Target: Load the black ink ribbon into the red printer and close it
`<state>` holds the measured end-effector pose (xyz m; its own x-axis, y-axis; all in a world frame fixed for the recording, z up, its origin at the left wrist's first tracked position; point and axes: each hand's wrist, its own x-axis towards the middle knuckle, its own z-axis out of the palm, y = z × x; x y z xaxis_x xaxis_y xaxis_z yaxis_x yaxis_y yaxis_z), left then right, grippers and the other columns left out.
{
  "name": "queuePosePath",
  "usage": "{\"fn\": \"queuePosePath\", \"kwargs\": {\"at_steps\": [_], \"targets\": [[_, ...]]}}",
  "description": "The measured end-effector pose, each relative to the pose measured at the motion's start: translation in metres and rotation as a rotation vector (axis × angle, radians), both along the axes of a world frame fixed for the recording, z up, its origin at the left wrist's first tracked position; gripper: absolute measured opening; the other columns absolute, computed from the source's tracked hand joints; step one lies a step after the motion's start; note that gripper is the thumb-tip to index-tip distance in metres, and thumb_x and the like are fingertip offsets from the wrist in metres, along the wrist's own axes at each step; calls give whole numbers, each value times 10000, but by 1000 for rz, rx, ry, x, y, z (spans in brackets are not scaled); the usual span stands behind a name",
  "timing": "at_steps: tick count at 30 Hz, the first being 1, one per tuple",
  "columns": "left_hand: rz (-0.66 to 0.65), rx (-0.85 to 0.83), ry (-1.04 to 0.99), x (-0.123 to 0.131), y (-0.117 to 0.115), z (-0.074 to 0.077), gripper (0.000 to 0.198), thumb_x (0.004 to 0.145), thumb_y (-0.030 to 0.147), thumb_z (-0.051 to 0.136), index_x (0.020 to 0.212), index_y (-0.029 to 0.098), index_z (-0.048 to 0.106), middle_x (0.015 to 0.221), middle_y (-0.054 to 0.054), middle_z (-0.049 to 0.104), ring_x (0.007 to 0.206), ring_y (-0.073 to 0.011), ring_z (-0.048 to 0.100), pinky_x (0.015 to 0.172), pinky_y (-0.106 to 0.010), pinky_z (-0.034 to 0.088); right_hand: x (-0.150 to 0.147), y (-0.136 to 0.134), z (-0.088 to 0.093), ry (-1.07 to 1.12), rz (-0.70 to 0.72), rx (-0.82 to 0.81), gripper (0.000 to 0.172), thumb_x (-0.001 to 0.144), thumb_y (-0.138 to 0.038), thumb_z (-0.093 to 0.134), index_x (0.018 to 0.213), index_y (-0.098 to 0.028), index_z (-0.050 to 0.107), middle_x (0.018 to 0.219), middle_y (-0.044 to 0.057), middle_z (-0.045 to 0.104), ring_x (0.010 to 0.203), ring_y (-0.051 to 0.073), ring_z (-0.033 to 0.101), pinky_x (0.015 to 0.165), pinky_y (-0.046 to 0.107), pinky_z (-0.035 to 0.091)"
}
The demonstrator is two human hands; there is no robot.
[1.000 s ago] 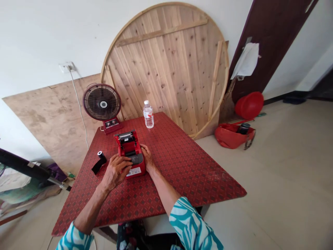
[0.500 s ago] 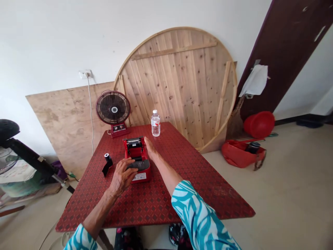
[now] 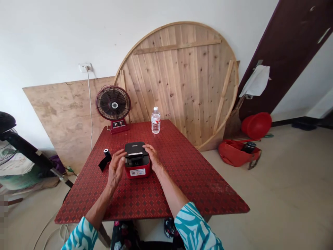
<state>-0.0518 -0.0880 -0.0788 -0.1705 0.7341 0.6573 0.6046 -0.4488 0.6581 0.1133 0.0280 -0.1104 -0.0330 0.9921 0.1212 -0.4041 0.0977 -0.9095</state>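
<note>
A small red and black printer [image 3: 137, 172] rests on the table, its black lid [image 3: 134, 148] down and its labelled front towards me. My right hand [image 3: 153, 157] is at the lid's right edge, fingertips touching it and fingers stretched out. Beside the printer's left side is my left hand [image 3: 116, 167], with fingers apart and nothing in them; whether its fingertips touch the casing I cannot tell. Left of the printer stands a small roll [image 3: 106, 152] with a white end, and a black strip [image 3: 104, 162] trails from it.
The table [image 3: 145, 205] has a red patterned cover. At its far end are a maroon fan [image 3: 114, 105] and a clear water bottle [image 3: 155, 121]. A round wooden board [image 3: 179, 80] leans on the wall. Right of the table, a red bag [image 3: 229, 152] lies on the floor.
The printer's lid, standing open before, is now down. My left hand has come off the printer's front to its left side. My right hand has shifted onto the lid's right edge.
</note>
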Motion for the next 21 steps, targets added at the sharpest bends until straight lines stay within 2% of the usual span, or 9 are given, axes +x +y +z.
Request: {"fn": "queuePosePath", "kwargs": {"at_steps": [3, 6, 8, 11, 14, 21], "targets": [[32, -202, -346, -3, 22, 0, 418, 902, 427, 540, 1237, 184, 600, 1291, -124, 623, 1221, -257, 570, 996, -389, 475, 1, -2, -1, 8, 1, 1, 215, 621, -398, 653, 761, -252, 727, 1160, 13, 669, 1141, 238, 545, 967, 347, 412], [-18, -370, -585, -2, 41, -5, 512, 803, 338, 626, 1276, 157, 558, 1288, -139, 628, 1188, -257, 599, 937, -348, 511, 2, -5, 0, 10, 14, -21, 253, 627, -403, 657, 817, -248, 720, 1070, 14, 698, 1047, 235, 590, 913, 353, 445], [-65, -427, -729, 0, 47, -9, 568, 760, 289, 628, 1304, 157, 527, 1279, -137, 636, 1099, -241, 650, 866, -327, 542, 2, -6, 0, 36, 46, -46, 306, 636, -399, 661, 901, -254, 704, 1006, 12, 713, 968, 229, 622, 865, 358, 469], [-148, -465, -870, 6, 47, -12, 652, 724, 264, 615, 1353, 164, 479, 1196, -112, 681, 874, -195, 705, 697, -279, 558, 2, -6, -1, 73, 69, -52, 385, 647, -383, 667, 1013, -263, 667, 1024, 12, 722, 967, 230, 643, 861, 369, 487], [-193, -475, -938, 10, 45, -12, 701, 696, 251, 608, 1378, 171, 464, 1062, -72, 724, 694, -153, 678, 567, -237, 514, 1, -6, -4, 64, 60, -27, 413, 668, -379, 661, 1064, -261, 656, 1078, 21, 722, 1029, 236, 641, 902, 381, 491], [-306, -387, -1099, 19, 38, -19, 707, 684, 263, 713, 1356, 209, 500, 1076, -55, 717, 696, -148, 660, 588, -229, 480, 3, -7, -13, 89, 36, -13, 489, 678, -436, 694, 1128, -249, 646, 1080, 25, 726, 994, 213, 653, 889, 364, 501]]}}
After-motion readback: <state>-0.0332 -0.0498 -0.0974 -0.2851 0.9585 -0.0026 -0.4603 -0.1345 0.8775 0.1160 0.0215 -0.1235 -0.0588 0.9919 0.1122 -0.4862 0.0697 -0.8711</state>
